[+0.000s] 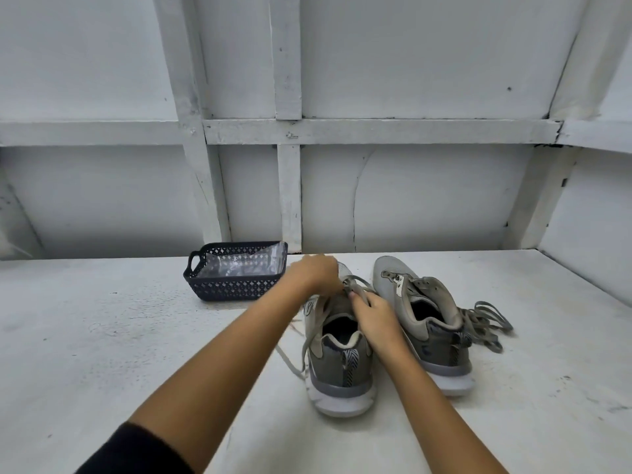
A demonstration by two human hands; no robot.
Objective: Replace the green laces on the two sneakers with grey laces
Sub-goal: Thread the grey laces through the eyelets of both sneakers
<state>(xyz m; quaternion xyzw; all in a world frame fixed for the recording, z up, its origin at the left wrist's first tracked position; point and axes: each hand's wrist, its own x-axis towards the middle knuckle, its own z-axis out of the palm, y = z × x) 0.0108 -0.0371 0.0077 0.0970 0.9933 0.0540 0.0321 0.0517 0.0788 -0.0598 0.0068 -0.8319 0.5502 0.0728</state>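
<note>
Workshop-like room, whitewashed timber-framed wall (410, 63), worktable (102, 336)

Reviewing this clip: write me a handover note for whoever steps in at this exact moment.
Left hand and right hand both pinch the greyish flat lace on the left grey mesh sneaker. The right grey mesh sneaker stands beside it, eyelets apparently bare, a loose lace bundle at its right. Dark perforated plastic basket behind. Done: right sneaker unlaced. To do: finish this sneaker, lace the other. Lace shades too alike to tell.

Left hand (316, 272) and right hand (375, 319) seemingly pinch a sneaker lace (363, 282).
</note>
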